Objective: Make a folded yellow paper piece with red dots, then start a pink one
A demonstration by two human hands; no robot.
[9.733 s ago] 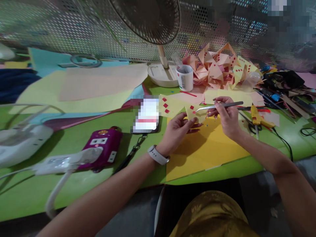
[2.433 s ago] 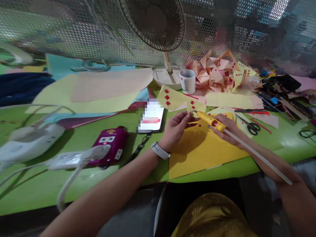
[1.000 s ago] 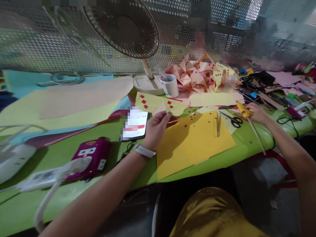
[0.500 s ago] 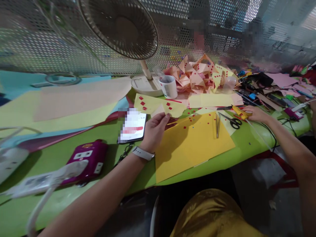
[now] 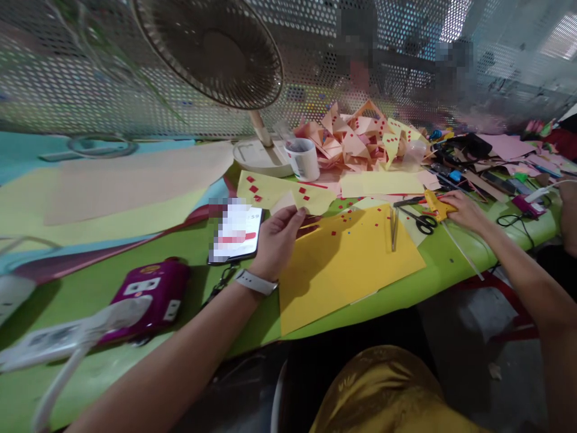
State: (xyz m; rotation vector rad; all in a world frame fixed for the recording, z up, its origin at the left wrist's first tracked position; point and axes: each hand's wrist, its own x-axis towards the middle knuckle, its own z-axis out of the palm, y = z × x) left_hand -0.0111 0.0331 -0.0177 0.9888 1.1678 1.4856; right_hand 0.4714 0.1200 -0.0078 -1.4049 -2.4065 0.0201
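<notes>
My left hand [image 5: 278, 237] pinches a pale yellow paper piece [image 5: 265, 189] that bears small red squares. That paper has a folded flap by my fingertips and lies above the top-left corner of a deep yellow sheet [image 5: 342, 276]. My right hand [image 5: 466, 210] is closed around a yellow glue gun [image 5: 436, 205], with a white glue stick [image 5: 464, 254] sticking out of its back end. Beside the gun rest black scissors [image 5: 424, 224]. Metal tweezers [image 5: 393, 231] lie on the deep yellow sheet, near several loose red squares [image 5: 333, 233].
A phone [image 5: 238, 231] lies left of my left hand. Behind stand a white cup [image 5: 303, 160], a fan [image 5: 225, 57] and a heap of folded peach papers [image 5: 356, 141]. A purple power adapter [image 5: 151, 294] sits at left. Cluttered tools and paper fill the right back.
The glue gun has been picked up in my right hand and its body tilted more upright, the glue stick swinging with it. My left hand keeps its hold on the paper. The view has shifted slightly.
</notes>
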